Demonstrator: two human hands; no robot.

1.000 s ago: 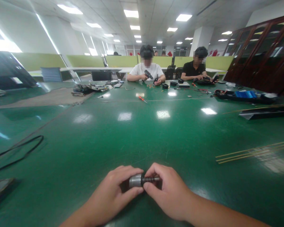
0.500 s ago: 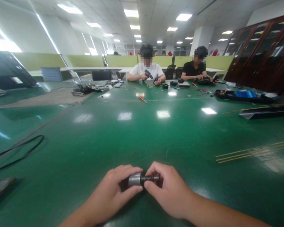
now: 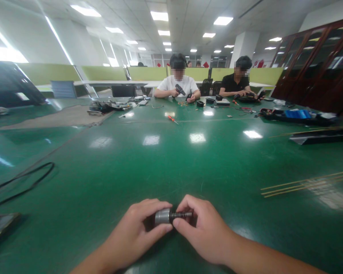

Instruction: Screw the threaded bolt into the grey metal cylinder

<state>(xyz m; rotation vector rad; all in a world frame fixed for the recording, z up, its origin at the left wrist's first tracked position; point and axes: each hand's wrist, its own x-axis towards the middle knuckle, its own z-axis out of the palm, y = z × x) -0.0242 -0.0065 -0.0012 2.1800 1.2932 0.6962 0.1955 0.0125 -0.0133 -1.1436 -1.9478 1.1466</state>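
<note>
Low in the middle of the head view, a silver metal cylinder with a dark end and a thin ringed shaft (image 3: 162, 216) lies level, its shaft pointing right. My left hand (image 3: 141, 224) is closed around the wide silver body, thumb in front and fingers behind. At the dark end, where the shaft begins, the thumb and fingertips of my right hand (image 3: 202, 224) pinch the part. The shaft's tip runs into the hollow of that hand, and its other fingers are partly hidden. Both hands are just above or on the green tabletop (image 3: 131, 163).
Black cable (image 3: 42, 177) and a dark flat panel (image 3: 1, 226) lie left. Thin brass-coloured rods (image 3: 308, 182) and a dark metal channel (image 3: 320, 136) lie right. Farther off are an orange screwdriver (image 3: 172, 119) and electronic parts (image 3: 108, 105). Two people sit opposite, one holding a power drill (image 3: 180, 90).
My right thumb and fingertips have shifted very slightly left, towards my left fingertips. Both hands keep hold of the cylinder part in nearly the same pose.
</note>
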